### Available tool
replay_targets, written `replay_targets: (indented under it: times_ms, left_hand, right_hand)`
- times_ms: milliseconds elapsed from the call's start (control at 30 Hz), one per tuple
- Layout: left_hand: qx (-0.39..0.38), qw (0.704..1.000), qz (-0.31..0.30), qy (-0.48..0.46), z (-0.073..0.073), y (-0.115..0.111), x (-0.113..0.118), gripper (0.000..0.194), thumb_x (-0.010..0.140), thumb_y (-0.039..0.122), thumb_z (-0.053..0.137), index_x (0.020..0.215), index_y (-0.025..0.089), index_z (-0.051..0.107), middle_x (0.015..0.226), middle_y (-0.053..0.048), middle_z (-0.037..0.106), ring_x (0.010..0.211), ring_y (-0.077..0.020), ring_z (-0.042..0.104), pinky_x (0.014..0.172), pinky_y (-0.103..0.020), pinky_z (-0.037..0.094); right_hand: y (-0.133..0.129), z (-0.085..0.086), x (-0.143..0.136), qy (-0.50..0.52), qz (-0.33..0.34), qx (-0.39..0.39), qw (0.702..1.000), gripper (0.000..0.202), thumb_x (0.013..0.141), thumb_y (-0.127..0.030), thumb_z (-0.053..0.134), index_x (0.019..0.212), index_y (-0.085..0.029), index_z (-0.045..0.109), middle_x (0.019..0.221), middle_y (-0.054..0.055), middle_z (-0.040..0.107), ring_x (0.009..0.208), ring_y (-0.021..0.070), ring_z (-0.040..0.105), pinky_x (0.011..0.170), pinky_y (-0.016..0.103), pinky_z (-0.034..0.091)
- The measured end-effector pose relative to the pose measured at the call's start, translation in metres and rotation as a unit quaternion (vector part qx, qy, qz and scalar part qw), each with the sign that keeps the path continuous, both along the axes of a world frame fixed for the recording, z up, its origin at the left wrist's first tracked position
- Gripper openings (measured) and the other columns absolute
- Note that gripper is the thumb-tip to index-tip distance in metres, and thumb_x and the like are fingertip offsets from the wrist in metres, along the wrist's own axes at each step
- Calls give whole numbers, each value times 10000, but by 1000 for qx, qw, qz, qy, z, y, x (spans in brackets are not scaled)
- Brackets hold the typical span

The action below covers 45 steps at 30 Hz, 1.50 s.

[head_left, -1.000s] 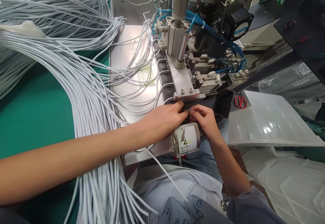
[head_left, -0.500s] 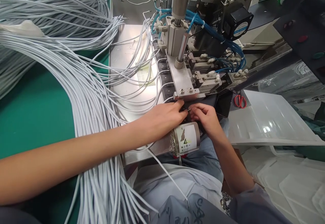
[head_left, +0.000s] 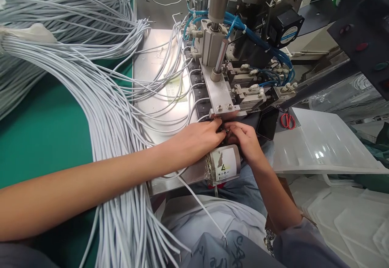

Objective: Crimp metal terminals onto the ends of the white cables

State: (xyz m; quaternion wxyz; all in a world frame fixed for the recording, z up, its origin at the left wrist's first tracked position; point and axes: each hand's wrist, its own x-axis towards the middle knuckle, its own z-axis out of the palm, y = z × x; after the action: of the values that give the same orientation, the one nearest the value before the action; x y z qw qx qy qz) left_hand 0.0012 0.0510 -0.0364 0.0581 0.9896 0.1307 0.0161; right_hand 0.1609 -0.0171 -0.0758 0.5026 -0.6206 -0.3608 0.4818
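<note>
My left hand (head_left: 203, 138) reaches over the front of the black fixture strip (head_left: 202, 107), its fingers closed on the end of a light grey cable (head_left: 199, 204) that runs under my forearm and down to my lap. Fingertip to fingertip with it, my right hand (head_left: 246, 140) is pinched at the cable's small bare tip (head_left: 227, 130). Most of that tip is covered by my fingers. Just above both hands is the machine's metal press plate (head_left: 216, 94). Several other grey cables (head_left: 170, 116) lead into the strip farther back.
A thick bundle of grey cables (head_left: 112, 110) drapes over the green mat (head_left: 54, 126) on the left. A labelled cover (head_left: 225, 163) sits below my hands. Blue air hoses (head_left: 258, 37) cross the machine. To the right, red-handled scissors (head_left: 287, 121) lie by a white panel (head_left: 325, 142).
My right hand has shifted slightly and its fingers have moved up and closer to my left fingertips. My left hand stays at the same place on the fixture.
</note>
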Motion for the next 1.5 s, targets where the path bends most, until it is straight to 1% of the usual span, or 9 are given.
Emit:
replay_targets:
  times_ms: [367, 567, 733, 867, 1000, 1133, 1267, 1367, 1500]
  left_hand:
    - [1, 1000, -2, 4, 2, -1, -1, 249, 876, 109, 417, 1042, 123, 602, 935, -91, 543, 793, -171, 598, 639, -268, 466]
    - [33, 999, 11, 1, 2, -4, -1, 274, 871, 88, 410, 1075, 123, 590, 944, -97, 554, 771, -169, 603, 601, -265, 448]
    - [81, 993, 41, 74, 21, -18, -1, 149, 779, 27, 505, 768, 105, 632, 733, -83, 582, 689, -214, 623, 533, -284, 412]
    - [77, 988, 79, 107, 29, -24, -5, 156, 765, 26, 537, 651, 113, 599, 652, -73, 574, 592, -199, 624, 450, -263, 333]
    - [79, 983, 122, 109, 25, -21, -6, 209, 761, -28, 473, 769, 107, 632, 659, -87, 600, 622, -196, 636, 437, -251, 314]
    - [66, 982, 157, 87, 26, -19, -5, 276, 757, -51, 412, 838, 87, 637, 678, -108, 612, 680, -221, 637, 482, -277, 379]
    - [-126, 992, 10, -11, 34, -35, -6, 137, 849, 139, 511, 914, 108, 628, 874, -111, 638, 796, -194, 635, 623, -291, 478]
    - [-410, 906, -75, -69, 35, -47, -8, 307, 894, 302, 532, 1144, 125, 558, 1110, -95, 618, 951, -132, 616, 774, -219, 491]
    - [-592, 803, 5, -65, 22, -49, -6, 575, 803, 343, 647, 1294, 121, 446, 967, -67, 648, 801, -135, 632, 651, -216, 499]
  right_hand:
    - [-3, 2, 0, -103, -28, 45, 993, 154, 722, -327, 629, 684, -177, 626, 668, -4, 598, 596, 118, 516, 585, 253, 445]
    - [1, -7, 5, -37, 59, 5, 998, 266, 743, -418, 585, 635, -189, 505, 555, -39, 465, 507, 90, 404, 455, 215, 336]
    - [5, -15, 8, -57, 95, 25, 993, 327, 795, -447, 530, 604, -201, 431, 532, -57, 379, 491, 84, 329, 466, 226, 295]
    - [-9, -4, 8, -148, -14, 74, 986, 285, 826, -370, 501, 605, -202, 437, 555, -44, 396, 527, 102, 369, 503, 240, 310]
    - [-62, 22, -11, -266, -141, 119, 946, 217, 880, -319, 469, 709, -206, 541, 630, -14, 520, 570, 122, 468, 538, 244, 365]
    - [-117, 24, -55, -378, 156, 4, 913, 245, 800, -356, 597, 971, -189, 654, 792, 59, 715, 676, 212, 649, 621, 294, 471]
    - [-134, 6, -80, -338, 301, -42, 891, 250, 868, -249, 435, 973, -229, 661, 771, 60, 725, 694, 248, 686, 591, 316, 506]
    - [-127, 15, -61, -311, 271, -16, 911, 263, 873, -260, 423, 984, -282, 660, 926, 74, 726, 824, 270, 688, 628, 338, 532]
    - [-112, 51, -20, -263, 133, 32, 955, 98, 818, -277, 570, 816, -236, 659, 786, 32, 700, 706, 195, 655, 629, 283, 522]
